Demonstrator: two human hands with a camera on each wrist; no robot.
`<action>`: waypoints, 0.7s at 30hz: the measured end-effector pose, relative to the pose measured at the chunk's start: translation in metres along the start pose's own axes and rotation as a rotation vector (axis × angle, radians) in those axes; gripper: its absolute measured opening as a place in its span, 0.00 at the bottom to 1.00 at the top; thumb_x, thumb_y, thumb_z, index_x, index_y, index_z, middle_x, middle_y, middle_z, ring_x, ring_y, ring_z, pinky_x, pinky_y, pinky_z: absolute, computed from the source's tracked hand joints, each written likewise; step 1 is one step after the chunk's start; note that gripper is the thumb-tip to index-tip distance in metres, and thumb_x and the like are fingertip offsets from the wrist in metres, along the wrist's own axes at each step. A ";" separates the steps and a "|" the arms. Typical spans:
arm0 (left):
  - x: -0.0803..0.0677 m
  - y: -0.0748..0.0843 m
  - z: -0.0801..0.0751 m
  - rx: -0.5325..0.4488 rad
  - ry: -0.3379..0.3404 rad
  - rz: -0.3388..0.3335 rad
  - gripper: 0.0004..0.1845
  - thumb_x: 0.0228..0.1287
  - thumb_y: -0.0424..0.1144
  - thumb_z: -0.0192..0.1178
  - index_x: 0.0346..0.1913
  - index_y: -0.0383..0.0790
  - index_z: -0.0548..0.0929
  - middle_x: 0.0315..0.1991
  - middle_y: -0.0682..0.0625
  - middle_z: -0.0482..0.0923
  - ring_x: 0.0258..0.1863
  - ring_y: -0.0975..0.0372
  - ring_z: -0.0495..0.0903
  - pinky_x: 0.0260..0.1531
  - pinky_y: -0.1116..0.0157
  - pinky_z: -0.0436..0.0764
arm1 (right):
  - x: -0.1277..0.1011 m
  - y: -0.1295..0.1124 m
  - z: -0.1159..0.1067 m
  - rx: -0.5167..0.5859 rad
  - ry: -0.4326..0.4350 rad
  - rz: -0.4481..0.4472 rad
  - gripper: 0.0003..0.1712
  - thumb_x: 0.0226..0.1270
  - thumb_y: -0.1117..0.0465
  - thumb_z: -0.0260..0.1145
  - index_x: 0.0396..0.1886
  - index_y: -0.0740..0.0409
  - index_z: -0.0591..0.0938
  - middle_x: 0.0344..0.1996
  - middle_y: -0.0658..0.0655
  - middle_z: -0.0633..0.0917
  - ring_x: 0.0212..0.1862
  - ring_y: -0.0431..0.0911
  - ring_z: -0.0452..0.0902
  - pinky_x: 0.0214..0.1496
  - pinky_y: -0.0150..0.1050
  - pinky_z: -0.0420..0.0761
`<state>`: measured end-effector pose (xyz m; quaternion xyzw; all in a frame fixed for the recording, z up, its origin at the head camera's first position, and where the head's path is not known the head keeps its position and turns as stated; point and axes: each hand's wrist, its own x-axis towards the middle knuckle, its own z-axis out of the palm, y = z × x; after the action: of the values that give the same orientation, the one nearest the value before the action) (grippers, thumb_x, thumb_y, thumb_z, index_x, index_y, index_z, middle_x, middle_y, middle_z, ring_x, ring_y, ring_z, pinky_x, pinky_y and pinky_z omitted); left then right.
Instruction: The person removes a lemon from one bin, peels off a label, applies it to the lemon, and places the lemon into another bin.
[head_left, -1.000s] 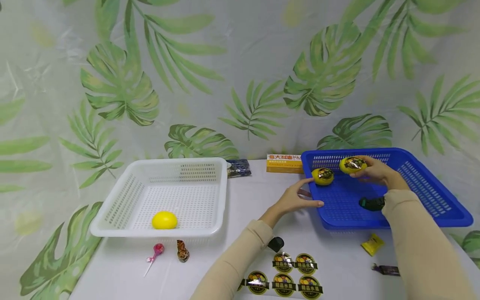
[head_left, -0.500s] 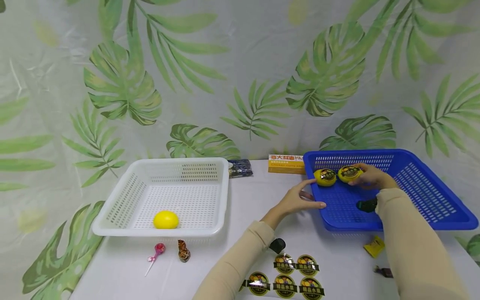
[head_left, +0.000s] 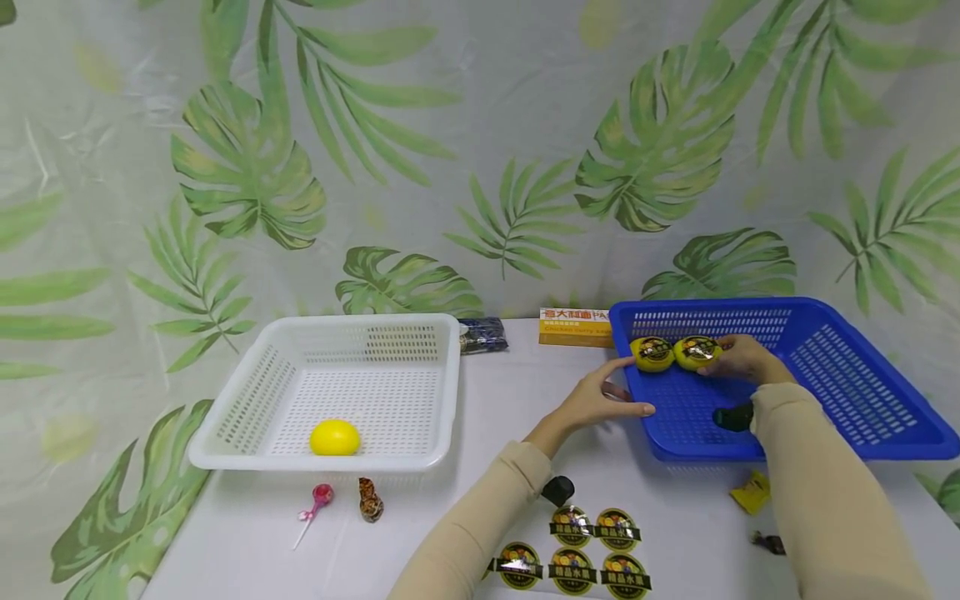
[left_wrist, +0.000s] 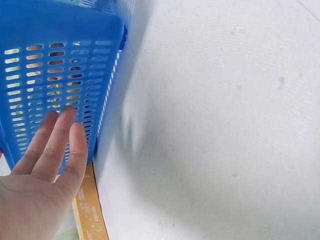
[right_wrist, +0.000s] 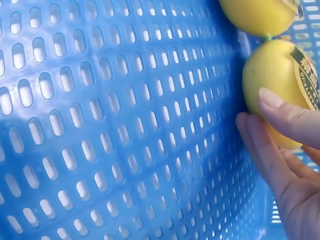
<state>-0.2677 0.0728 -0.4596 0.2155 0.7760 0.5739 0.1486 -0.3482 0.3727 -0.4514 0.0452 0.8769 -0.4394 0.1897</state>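
Note:
Two yellow lemons with dark round stickers lie side by side at the far left of the blue basket [head_left: 862, 400]. My right hand [head_left: 716, 357] grips the right-hand lemon [head_left: 696, 352], thumb and fingers curled round it; in the right wrist view this lemon [right_wrist: 272, 85] touches the other lemon [right_wrist: 257, 15] on the basket floor [right_wrist: 125, 125]. The left lemon [head_left: 652, 353] lies free. My left hand [head_left: 622, 387] is open, its straight fingers [left_wrist: 65, 135] against the outside of the basket wall [left_wrist: 60, 65].
A white basket [head_left: 247, 400] at the left holds one plain lemon [head_left: 334, 437]. A sticker sheet [head_left: 577, 550] lies near the front edge. A lollipop [head_left: 318, 498], wrapped sweets [head_left: 369, 504] [head_left: 750, 492], a yellow box [head_left: 573, 327] and a dark packet [head_left: 483, 335] lie about the table.
My right hand has brought its stickered lemon down and to the left, until it touches the other stickered lemon. The left hand has stayed at the basket wall.

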 end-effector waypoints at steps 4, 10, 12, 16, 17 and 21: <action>0.000 -0.001 -0.001 0.003 -0.007 0.002 0.40 0.53 0.44 0.69 0.69 0.56 0.64 0.39 0.56 0.80 0.35 0.72 0.78 0.37 0.70 0.76 | -0.001 -0.003 0.002 0.054 -0.008 0.014 0.54 0.52 0.72 0.71 0.66 0.84 0.43 0.58 0.86 0.61 0.36 0.47 0.82 0.46 0.47 0.80; 0.001 -0.002 0.000 0.002 -0.013 0.003 0.40 0.53 0.44 0.69 0.69 0.56 0.64 0.39 0.55 0.81 0.35 0.72 0.78 0.36 0.70 0.76 | 0.002 -0.001 0.002 0.001 0.007 0.044 0.53 0.53 0.70 0.71 0.66 0.83 0.44 0.57 0.84 0.63 0.33 0.43 0.82 0.44 0.46 0.81; 0.002 -0.002 0.000 0.005 -0.015 0.001 0.40 0.53 0.44 0.69 0.69 0.56 0.64 0.39 0.56 0.80 0.35 0.72 0.78 0.36 0.70 0.76 | 0.001 -0.001 0.001 -0.022 0.006 0.047 0.53 0.53 0.70 0.70 0.66 0.83 0.44 0.55 0.83 0.68 0.33 0.44 0.82 0.44 0.46 0.81; 0.001 -0.002 0.000 0.009 -0.021 0.005 0.40 0.54 0.44 0.69 0.69 0.56 0.63 0.39 0.56 0.80 0.35 0.72 0.78 0.36 0.69 0.76 | -0.003 -0.004 -0.002 -0.090 0.000 0.036 0.52 0.53 0.70 0.71 0.65 0.85 0.46 0.45 0.79 0.77 0.33 0.45 0.82 0.44 0.48 0.81; 0.001 -0.003 0.000 0.009 -0.022 0.007 0.40 0.54 0.44 0.69 0.70 0.56 0.63 0.39 0.56 0.80 0.35 0.72 0.78 0.36 0.70 0.76 | -0.005 -0.004 -0.004 -0.097 -0.009 0.029 0.52 0.53 0.70 0.70 0.65 0.85 0.46 0.45 0.79 0.76 0.33 0.45 0.81 0.44 0.48 0.81; 0.001 -0.003 -0.001 0.009 -0.026 0.011 0.40 0.54 0.44 0.68 0.70 0.56 0.63 0.39 0.55 0.80 0.35 0.72 0.77 0.36 0.70 0.76 | -0.010 -0.006 -0.011 -0.113 -0.033 0.006 0.50 0.53 0.71 0.70 0.65 0.86 0.47 0.54 0.85 0.65 0.35 0.44 0.80 0.43 0.45 0.81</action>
<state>-0.2697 0.0723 -0.4623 0.2276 0.7754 0.5683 0.1546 -0.3434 0.3780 -0.4371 0.0298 0.8969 -0.3893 0.2077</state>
